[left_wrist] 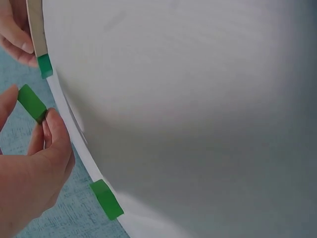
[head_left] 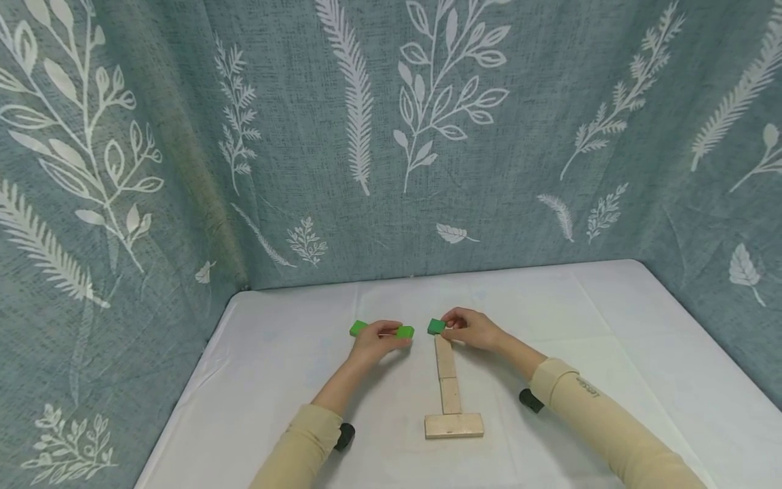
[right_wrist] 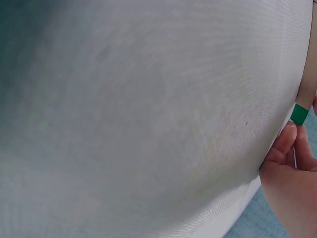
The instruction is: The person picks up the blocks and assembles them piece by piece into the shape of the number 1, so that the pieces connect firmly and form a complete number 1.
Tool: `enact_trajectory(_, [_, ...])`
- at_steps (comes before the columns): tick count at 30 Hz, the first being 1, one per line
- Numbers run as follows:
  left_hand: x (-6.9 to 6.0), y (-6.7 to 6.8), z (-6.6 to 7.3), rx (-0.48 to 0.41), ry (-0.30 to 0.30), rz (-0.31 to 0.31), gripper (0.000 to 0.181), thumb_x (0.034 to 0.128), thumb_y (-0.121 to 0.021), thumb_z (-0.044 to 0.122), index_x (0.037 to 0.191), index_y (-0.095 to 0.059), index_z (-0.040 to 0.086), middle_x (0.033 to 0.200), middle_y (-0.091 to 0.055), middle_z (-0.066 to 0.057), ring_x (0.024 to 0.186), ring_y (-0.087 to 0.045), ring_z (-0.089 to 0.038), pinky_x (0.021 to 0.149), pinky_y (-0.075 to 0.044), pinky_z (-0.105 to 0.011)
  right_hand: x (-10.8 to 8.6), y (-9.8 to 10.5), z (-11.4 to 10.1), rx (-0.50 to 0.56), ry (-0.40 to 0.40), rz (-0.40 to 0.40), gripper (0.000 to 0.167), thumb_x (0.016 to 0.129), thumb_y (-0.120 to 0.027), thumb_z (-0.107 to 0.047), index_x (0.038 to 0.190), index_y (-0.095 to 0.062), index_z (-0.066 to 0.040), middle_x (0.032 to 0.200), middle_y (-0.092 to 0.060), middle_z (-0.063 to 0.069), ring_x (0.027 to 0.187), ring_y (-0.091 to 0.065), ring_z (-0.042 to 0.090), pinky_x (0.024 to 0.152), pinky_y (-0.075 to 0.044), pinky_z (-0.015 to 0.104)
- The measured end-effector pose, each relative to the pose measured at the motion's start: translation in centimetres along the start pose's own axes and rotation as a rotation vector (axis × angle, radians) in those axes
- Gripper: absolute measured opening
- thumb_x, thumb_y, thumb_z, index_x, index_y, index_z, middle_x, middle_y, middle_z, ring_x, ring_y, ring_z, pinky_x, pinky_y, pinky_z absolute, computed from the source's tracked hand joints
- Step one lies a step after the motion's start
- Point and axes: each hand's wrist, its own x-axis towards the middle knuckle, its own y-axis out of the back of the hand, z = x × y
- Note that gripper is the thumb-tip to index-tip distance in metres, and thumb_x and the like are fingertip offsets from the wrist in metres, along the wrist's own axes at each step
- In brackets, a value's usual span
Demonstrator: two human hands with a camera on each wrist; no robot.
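Note:
Between the thumb and fingers of my left hand (head_left: pixel 371 345) is a light green block (left_wrist: pixel 32 103), held just above the white table. A second light green block (head_left: pixel 358 328) lies behind that hand, to its left. My right hand (head_left: pixel 476 331) has its thumb and fingertips at the right side of a dark green block (head_left: pixel 436 327), pinching it. This block sits at the far end of two wooden planks (head_left: pixel 446 356) laid end to end. Across their near end lies another wooden plank (head_left: pixel 454 426). In the right wrist view, fingertips (right_wrist: pixel 289 133) meet the dark green block's edge.
A white cloth covers the table (head_left: pixel 275 367). Blue-grey curtains (head_left: pixel 391 170) with white leaf prints stand behind it and along both sides. Black wrist devices (head_left: pixel 345 436) are worn under the forearms.

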Motion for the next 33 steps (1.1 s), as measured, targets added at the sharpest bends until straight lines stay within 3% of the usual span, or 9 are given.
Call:
enact_trajectory(13, [0.7, -1.3, 0.5, 0.067, -0.038, -0.03, 0.044, 0.0817, -0.079, 0.018, 0.12, -0.065, 0.0, 0.11, -0.066, -0.012, 0.101, -0.061, -0.027, 0.084, -0.051, -0.039, -0.3, 0.0, -0.3, -0.002, 0.022, -0.006, 0.03, 0.093, -0.063, -0.021, 0.115, -0.062, -0.001, 0.09, -0.058, 0.002, 0.08, -0.05, 0.015, 0.07, -0.042, 0.026])
enact_trajectory(23, [1.3, -2.1, 0.4, 0.132, -0.061, -0.025, 0.042, 0.0805, -0.079, 0.016, 0.116, -0.066, -0.002, 0.104, -0.067, -0.011, 0.093, -0.062, -0.023, 0.079, -0.052, -0.035, 0.0, 0.1, -0.2, 0.03, -0.027, -0.007, 0.029, 0.092, -0.067, -0.018, 0.114, -0.062, 0.0, 0.091, -0.058, 0.003, 0.081, -0.05, 0.015, 0.071, -0.042, 0.028])
enact_trajectory(33, [1.6, -2.8, 0.4, 0.166, -0.083, -0.02, 0.043, 0.0784, -0.081, 0.014, 0.115, -0.066, -0.002, 0.099, -0.067, -0.01, 0.088, -0.06, -0.019, 0.075, -0.051, -0.032, 0.0, 0.0, 0.1, 0.017, -0.002, -0.005, 0.029, 0.092, -0.066, -0.018, 0.114, -0.062, 0.0, 0.091, -0.058, 0.003, 0.081, -0.05, 0.014, 0.069, -0.042, 0.027])
